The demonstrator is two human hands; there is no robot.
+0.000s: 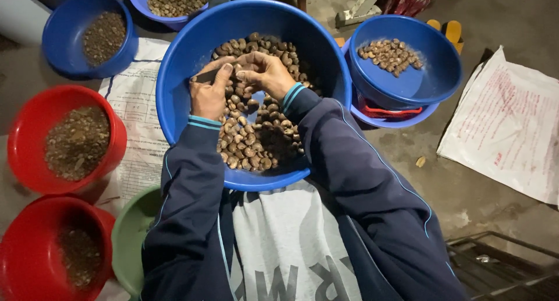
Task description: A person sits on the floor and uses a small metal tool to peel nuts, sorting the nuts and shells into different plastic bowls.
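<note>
navy sleeves (192, 219); left hand (208, 91) grips dark knife (205, 76); right hand (265, 73) pinches nut (237, 69) over round basin (180, 62)

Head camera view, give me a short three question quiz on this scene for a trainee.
1. True or false: both hands are over the big blue basin of brown nuts.
2. Which hand holds the small dark tool? A) left hand B) right hand C) neither
3. Fill in: the two bowls at the person's lower left holding brown bits are coloured ____ (upper one, lower one).

Key:
1. True; the hands meet above the nuts.
2. A; the left fingers wrap the tool, while the right hand pinches something small, apparently a nut.
3. Red.
</note>
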